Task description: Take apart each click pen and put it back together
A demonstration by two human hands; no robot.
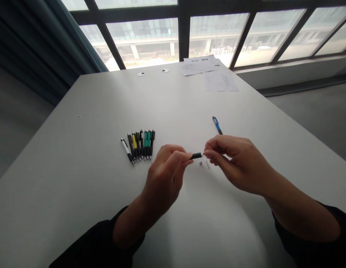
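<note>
My left hand [169, 169] is closed around a pen [196, 155], whose black grip sticks out to the right from between thumb and fingers. The rest of the pen is hidden in the hand. At its pale open end, the thumb and forefinger of my right hand [236, 160] are pinched together. What they hold is too small to make out. Just below on the table lie a small pen tip [200, 163] and a thin, pale piece like a spring [208, 165]. Beyond my right hand rests a blue pen [217, 124], its lower end covered by that hand.
Left of my hands, several click pens [139, 145] with black, green, yellow and white barrels lie in a row on the white table [106, 204]. Printed papers [201, 67] and two white discs [141, 74] are at the far edge, by the windows. A dark curtain [50, 41] hangs at left.
</note>
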